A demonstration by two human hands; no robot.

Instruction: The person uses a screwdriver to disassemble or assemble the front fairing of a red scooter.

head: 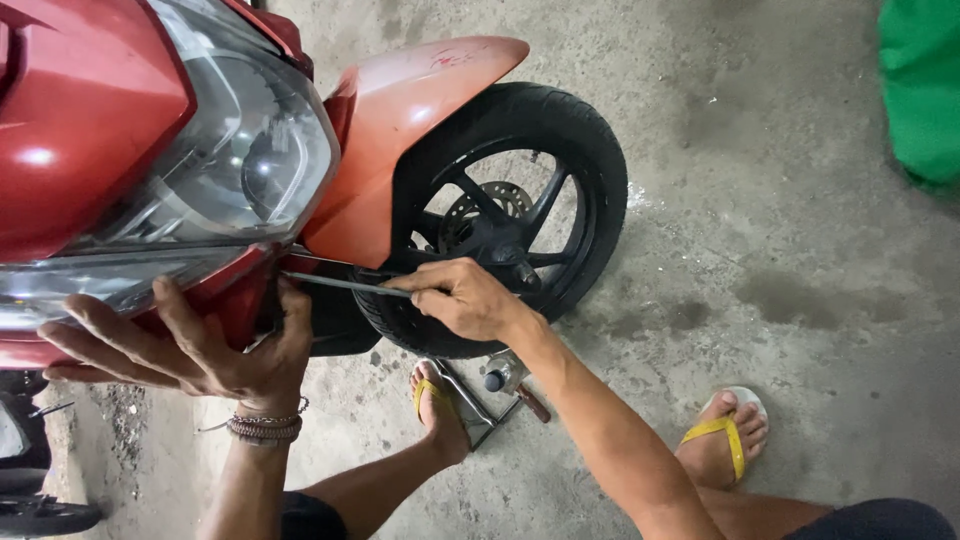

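The floor [800,250] is bare grey concrete, stained and dusty. One red scooter [90,130] stands on it, with one headlight [235,150], one fender [420,110] and one black wheel [520,200]. The left hand [200,350] lies flat and spread open against the lower red panel, gripping nothing. Just right of it, one thin screwdriver [340,283] runs from the panel seam to the right hand [465,298], whose fingers are clamped round its handle end. Two feet wear yellow sandals [725,435]. A green object [920,90] sits far right.
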